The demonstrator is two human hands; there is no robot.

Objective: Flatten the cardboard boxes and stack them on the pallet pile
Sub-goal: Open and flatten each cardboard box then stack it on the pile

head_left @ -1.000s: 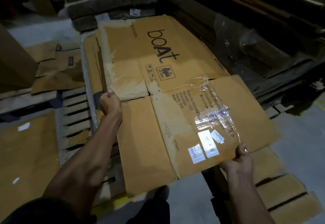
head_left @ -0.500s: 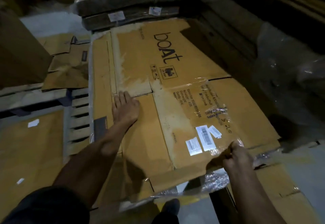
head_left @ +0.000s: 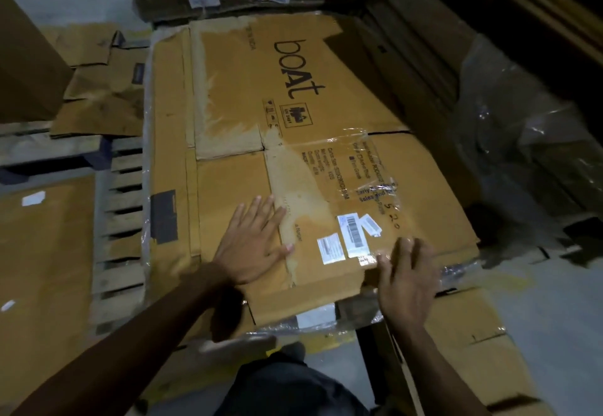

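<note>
The flattened boat box (head_left: 293,141) lies on the pallet pile (head_left: 169,141), mid-frame. Left hand (head_left: 254,246) presses it flat-fingered; right hand (head_left: 408,281) hovers, fingers spread. This box looks stacked.

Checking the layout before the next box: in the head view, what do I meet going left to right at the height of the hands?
Floor cardboard → wooden pallet slats → left hand → white labels → right hand, both hands on the flattened box.

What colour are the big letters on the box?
Black, on the brown flattened box; the head view shows the letters clearly.
</note>
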